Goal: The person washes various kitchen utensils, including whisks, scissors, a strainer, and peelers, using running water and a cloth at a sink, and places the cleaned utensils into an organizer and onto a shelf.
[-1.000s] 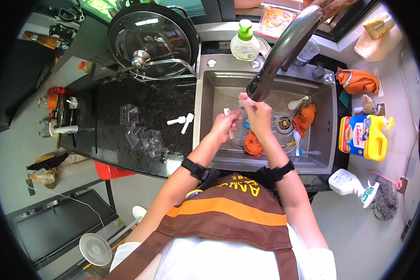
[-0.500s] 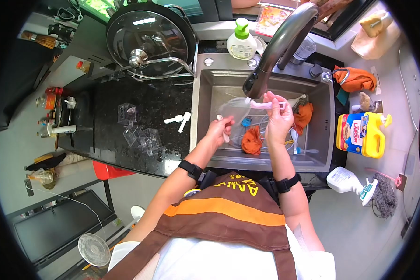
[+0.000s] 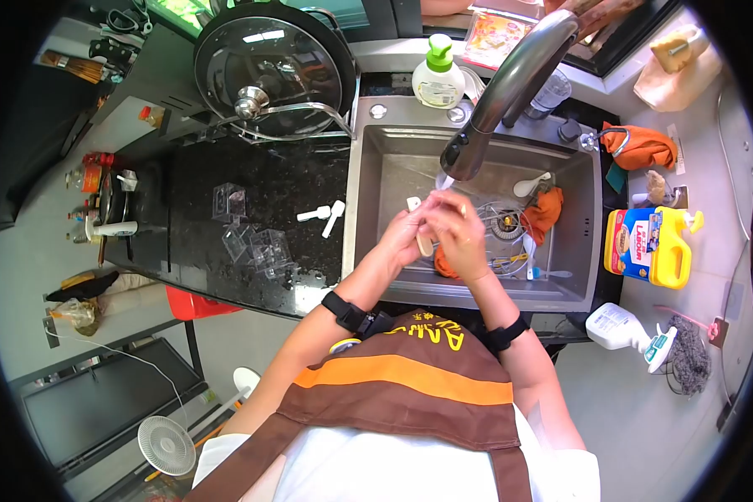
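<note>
Over the sink (image 3: 393, 167), my left hand (image 3: 402, 236) is closed around a slim pale utensil (image 3: 425, 243), whose ends stick out above and below the fingers. My right hand (image 3: 462, 234) meets it from the right, fingers bent together and partly blurred; what they pinch is hidden. Both hands are just below the tap (image 3: 468, 151), where water runs onto the fingers. A white spoon (image 3: 531, 185) lies at the right of the sink beside an orange cloth (image 3: 545, 213). Another orange cloth (image 3: 445, 264) shows partly under my hands.
Two white measuring spoons (image 3: 326, 216) and several clear plastic boxes (image 3: 255, 243) lie on the black counter (image 3: 197, 176). A soap bottle (image 3: 438, 79) stands behind the sink. To the right are a yellow detergent jug (image 3: 648, 243) and a white spray bottle (image 3: 623, 326). A lidded pan (image 3: 272, 75) stands at back left.
My right hand has moved left and down to meet my left hand. The pale handle it held out under the tap no longer shows there. The white spoon in the sink is now plainly visible.
</note>
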A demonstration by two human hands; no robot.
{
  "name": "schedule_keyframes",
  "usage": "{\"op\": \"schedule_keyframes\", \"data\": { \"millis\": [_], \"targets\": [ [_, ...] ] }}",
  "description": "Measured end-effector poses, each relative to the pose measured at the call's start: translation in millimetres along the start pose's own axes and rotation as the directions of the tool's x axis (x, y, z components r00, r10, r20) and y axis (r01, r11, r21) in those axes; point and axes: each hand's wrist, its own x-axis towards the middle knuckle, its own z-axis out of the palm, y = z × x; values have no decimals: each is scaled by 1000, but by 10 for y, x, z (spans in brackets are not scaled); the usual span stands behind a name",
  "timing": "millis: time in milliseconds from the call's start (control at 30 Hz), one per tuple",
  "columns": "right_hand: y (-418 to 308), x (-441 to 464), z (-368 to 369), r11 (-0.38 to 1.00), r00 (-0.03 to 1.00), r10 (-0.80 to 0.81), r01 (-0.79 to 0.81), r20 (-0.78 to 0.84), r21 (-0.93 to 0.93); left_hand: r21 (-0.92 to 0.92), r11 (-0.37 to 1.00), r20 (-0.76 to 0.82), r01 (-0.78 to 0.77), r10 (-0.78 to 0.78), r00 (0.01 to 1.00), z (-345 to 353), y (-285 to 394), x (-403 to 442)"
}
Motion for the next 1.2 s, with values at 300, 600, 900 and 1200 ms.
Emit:
{"op": "schedule_keyframes", "data": {
  "millis": [300, 600, 900, 1200],
  "targets": [
    [-31, -80, -23, 980, 989, 80, -101, -121, -171, 130, 991, 174, 10, -33, 984, -33, 125, 16],
    [672, -28, 301, 228, 559, 770, -691, 308, 685, 240, 970, -145, 44, -9, 989, 7, 7, -123],
    [718, 57, 140, 192, 614, 588, -739, 527, 646, 268, 963, -119, 26, 6, 993, -69, 45, -139],
    [667, 279, 204, 71, 552, 746, -622, 372, 780, 294, 952, -67, 91, -74, 995, -132, 33, -195]
  ]
}}
